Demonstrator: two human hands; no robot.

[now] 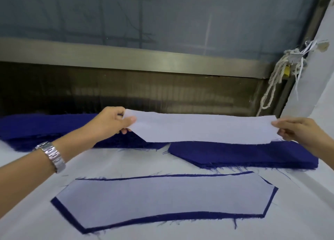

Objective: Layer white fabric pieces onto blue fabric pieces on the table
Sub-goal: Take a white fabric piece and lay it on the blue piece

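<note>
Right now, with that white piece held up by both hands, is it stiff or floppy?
Probably fairly stiff for cloth: the white piece spans between the left hand and the right hand with barely any sag, and its edges look straight. It is likely light, since pinches at the two ends carry it. Released at one end it would probably droop, being sheet-thin.

Blue fabric pieces (253, 154) on white table (126, 163)
</note>
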